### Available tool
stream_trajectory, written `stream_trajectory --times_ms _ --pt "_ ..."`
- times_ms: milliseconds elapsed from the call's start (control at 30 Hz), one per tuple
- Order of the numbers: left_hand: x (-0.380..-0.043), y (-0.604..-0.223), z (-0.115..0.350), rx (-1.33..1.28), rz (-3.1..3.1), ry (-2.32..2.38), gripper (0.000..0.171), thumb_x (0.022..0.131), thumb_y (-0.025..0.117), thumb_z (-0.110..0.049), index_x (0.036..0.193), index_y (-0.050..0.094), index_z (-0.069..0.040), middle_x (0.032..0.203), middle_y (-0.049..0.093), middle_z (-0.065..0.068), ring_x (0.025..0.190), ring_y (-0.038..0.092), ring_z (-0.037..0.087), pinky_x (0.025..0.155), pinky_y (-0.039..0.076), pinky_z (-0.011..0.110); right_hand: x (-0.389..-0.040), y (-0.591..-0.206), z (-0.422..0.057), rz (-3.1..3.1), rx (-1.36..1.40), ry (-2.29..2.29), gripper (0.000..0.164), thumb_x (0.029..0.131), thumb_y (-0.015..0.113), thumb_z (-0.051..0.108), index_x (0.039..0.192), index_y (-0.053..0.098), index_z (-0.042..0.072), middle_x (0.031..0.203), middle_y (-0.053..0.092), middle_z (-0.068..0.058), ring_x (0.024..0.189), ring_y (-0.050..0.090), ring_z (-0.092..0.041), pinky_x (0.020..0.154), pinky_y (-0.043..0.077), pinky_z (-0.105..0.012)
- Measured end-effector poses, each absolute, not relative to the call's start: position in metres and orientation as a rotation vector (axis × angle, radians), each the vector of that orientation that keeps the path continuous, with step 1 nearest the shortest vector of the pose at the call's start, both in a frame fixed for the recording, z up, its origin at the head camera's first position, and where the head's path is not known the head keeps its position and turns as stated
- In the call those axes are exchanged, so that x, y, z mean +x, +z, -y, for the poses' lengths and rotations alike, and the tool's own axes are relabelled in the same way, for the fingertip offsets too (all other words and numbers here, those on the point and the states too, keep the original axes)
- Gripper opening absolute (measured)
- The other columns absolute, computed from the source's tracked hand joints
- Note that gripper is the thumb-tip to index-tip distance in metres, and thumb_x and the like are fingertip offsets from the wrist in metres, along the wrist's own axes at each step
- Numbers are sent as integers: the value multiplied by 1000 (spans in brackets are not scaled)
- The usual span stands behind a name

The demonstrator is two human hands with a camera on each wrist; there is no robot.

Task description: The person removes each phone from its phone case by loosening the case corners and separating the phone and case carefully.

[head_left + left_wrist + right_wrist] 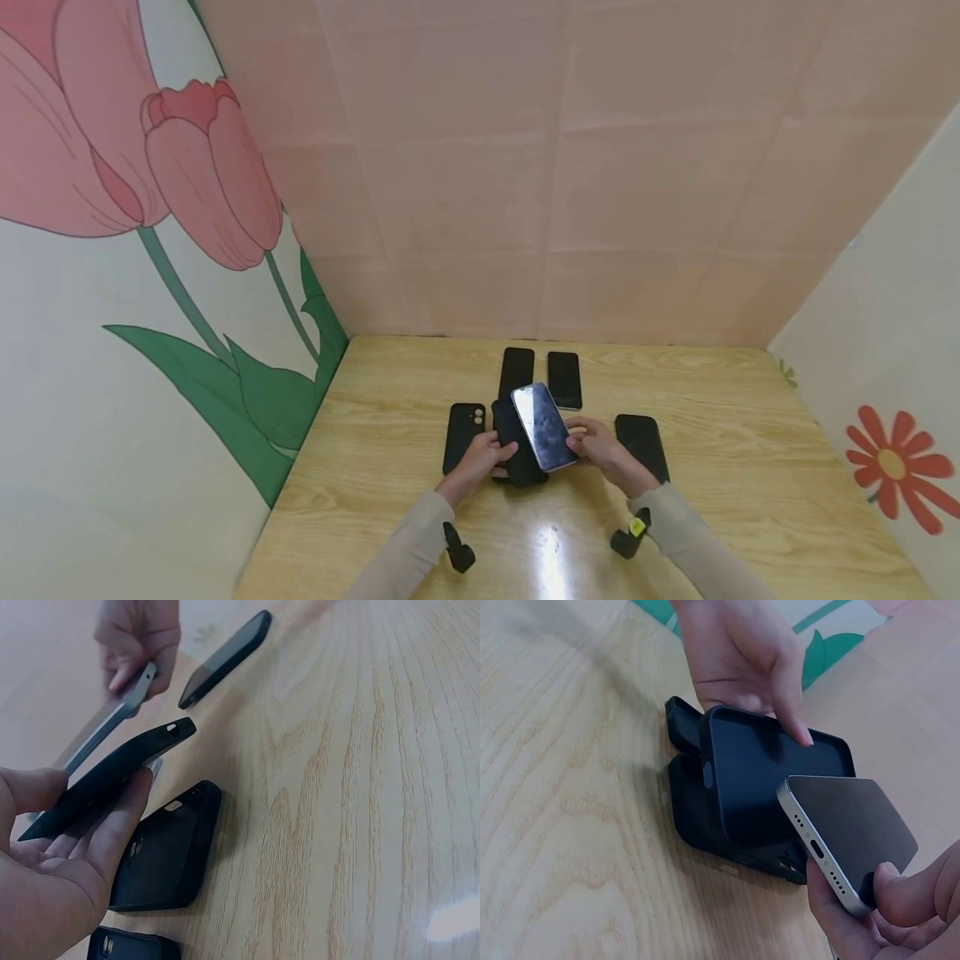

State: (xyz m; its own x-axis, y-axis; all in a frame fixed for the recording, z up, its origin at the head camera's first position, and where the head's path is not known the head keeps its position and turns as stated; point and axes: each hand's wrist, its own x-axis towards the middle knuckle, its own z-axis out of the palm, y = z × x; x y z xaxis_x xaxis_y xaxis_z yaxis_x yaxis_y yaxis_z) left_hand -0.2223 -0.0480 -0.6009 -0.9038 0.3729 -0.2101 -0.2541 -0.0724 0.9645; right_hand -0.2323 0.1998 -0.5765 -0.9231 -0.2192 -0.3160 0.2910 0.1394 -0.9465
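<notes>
My left hand (480, 460) holds a black phone case (750, 780), tilted with its hollow side up, thumb over the rim and fingers beneath. A phone with a silver edge and dark glass screen (543, 429) is pinched by its lower corner between the thumb and fingers of my right hand (596, 446). In the right wrist view the phone overlaps the case's open side, its charging port end facing the camera. Below the held case, a second black case (161, 862) lies on the table, hollow side up. To its left lies another black case (461, 437) with camera holes.
At the back of the wood-grain table (405, 375) lie a dark flat phone-shaped thing (517, 371) and a dark phone (564, 379). Beside my right forearm is another black phone-shaped thing (642, 442). Walls rise at the back, left and right.
</notes>
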Motion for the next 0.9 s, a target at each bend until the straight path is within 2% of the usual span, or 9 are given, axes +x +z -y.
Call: stream_trajectory --times_ms 267,500,733,900 --pt "-222 -602 49 133 -1786 2038 34 100 59 -14 127 56 7 108 69 16 94 69 23 79 58 40 -234 -574 -209 -2126 86 -1813 36 95 46 -11 130 47 -13 95 63 -15 82 62 -23 77 55 -45" --pt "-223 -600 50 130 -1789 2011 36 101 59 -16 128 56 7 112 69 17 99 68 25 81 57 40 -238 -576 -217 -2130 75 -1837 34 96 46 -10 130 45 -15 102 63 -18 83 63 -20 76 56 -43" --pt "-223 -600 50 128 -1787 1989 37 101 59 -16 130 55 6 116 68 17 104 67 28 85 56 42 -239 -577 -222 -2151 79 -1824 34 97 47 -9 130 45 -16 99 63 -17 82 62 -19 73 57 -39" --pt "-224 -601 50 131 -1794 1983 35 101 58 -15 129 56 6 115 68 17 103 67 27 84 56 42 -240 -577 -226 -2140 84 -1836 33 97 47 -9 129 45 -16 92 65 -12 79 62 -18 75 56 -43"
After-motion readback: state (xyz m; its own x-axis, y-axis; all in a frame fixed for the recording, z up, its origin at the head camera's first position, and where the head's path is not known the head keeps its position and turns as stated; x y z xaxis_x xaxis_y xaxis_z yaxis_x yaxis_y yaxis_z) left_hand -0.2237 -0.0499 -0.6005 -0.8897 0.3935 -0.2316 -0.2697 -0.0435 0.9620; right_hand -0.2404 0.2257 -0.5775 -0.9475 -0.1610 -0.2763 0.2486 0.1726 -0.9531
